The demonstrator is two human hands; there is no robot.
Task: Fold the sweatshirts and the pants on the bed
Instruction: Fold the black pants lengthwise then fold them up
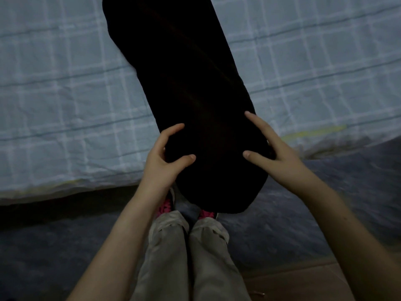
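A long black garment (186,79), folded lengthwise into a narrow strip, lies across the bed (65,94) from the top of the view down over the near edge, where its end hangs in front of my legs. My left hand (162,157) grips the strip's left edge near that end, thumb on top and fingers curled round the cloth. My right hand (269,148) holds the right edge, index finger stretched along the cloth and thumb pressed on top. Whether the garment is pants or a sweatshirt is too dark to tell.
The bed wears a pale blue checked sheet. Its near edge runs under my hands. Below it lies a dark grey carpet (54,246), with a brown cardboard sheet (303,283) at the lower right. My legs in beige trousers (184,257) stand close against the bed.
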